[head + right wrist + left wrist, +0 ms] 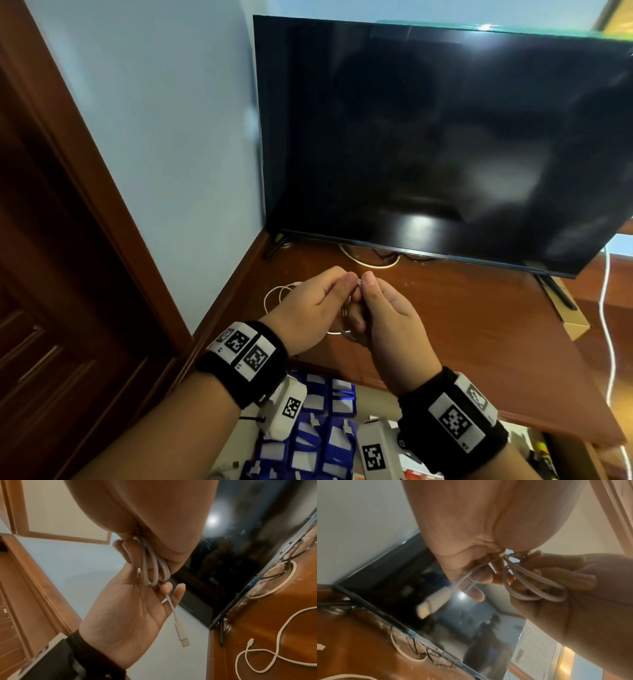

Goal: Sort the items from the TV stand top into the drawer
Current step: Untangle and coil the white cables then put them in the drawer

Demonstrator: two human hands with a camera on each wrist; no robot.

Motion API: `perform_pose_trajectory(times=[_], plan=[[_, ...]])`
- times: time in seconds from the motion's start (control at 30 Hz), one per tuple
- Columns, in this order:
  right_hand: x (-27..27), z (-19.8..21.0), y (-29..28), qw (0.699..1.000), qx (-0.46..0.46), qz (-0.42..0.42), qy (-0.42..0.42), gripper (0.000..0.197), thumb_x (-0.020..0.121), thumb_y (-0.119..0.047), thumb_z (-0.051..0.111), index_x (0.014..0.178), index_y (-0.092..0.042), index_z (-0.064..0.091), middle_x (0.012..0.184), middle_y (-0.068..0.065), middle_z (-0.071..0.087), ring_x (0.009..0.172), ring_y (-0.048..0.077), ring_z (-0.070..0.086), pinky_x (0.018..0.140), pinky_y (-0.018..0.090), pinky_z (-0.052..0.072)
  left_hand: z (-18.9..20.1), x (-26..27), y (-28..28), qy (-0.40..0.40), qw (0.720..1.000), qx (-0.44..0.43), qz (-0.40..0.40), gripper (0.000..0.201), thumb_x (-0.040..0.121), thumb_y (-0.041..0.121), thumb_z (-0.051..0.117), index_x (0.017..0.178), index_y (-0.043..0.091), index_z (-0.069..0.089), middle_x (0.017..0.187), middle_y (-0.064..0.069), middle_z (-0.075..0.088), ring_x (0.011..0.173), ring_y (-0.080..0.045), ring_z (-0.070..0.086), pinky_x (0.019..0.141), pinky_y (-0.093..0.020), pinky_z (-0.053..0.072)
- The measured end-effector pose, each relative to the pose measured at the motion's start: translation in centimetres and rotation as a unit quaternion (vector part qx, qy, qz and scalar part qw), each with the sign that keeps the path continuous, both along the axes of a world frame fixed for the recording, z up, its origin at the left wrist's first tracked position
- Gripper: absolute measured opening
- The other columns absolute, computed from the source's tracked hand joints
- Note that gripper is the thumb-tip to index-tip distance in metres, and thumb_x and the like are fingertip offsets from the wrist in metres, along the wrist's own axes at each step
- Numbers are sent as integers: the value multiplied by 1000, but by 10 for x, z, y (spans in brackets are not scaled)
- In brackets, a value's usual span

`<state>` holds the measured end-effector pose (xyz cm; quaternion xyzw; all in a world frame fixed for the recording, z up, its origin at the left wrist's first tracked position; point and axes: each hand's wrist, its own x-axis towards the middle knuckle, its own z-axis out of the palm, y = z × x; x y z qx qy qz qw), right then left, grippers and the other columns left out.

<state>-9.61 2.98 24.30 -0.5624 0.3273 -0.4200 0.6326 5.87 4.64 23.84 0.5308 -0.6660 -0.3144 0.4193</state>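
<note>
Fingers (342,279) of both our left hand (308,310) and right hand (394,318) pinched the looped white charging cable (536,586), keeping its coils together for the drawer (322,431).

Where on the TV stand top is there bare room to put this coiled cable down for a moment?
The bare wood of the stand top right of both hands, between the TV and the front edge, is free. Left is crowded: a loose white cable lies by the wall corner, and more cords run under the screen.
</note>
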Motion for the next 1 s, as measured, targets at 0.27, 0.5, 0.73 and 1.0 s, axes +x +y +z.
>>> perform_pose_trajectory(times=[0.27,0.5,0.73,1.0], plan=[[-28,-1,1,996,32,34,-75,29,103,-24,53,94,0,67,72,9,61,63,15,57,65,27,53,-6,-24,1,11,999,-41,3,36,109,42,34,85,20,51,67,8,59,62,-8,61,62,-27,51],[-40,-6,4,995,96,3,-3,37,107,-40,47,88,-12,64,69,5,53,66,20,55,70,35,47,1,-23,-5,-160,987,-26,11,37,105,52,31,83,27,48,68,7,52,60,-4,51,56,-17,39],[-45,-12,0,988,113,-32,-96,36,109,-32,43,77,-17,50,63,-1,33,57,17,32,61,36,29,-7,-32,4,105,989,88,51,20,105,37,54,111,19,59,76,4,63,61,-10,55,61,-29,47],[-53,-8,-9,983,108,-47,-141,35,109,-28,41,79,-15,50,64,0,33,56,14,35,61,31,34,4,-27,28,15,994,51,93,12,99,30,67,104,27,77,89,6,76,83,-9,71,81,-28,59]])
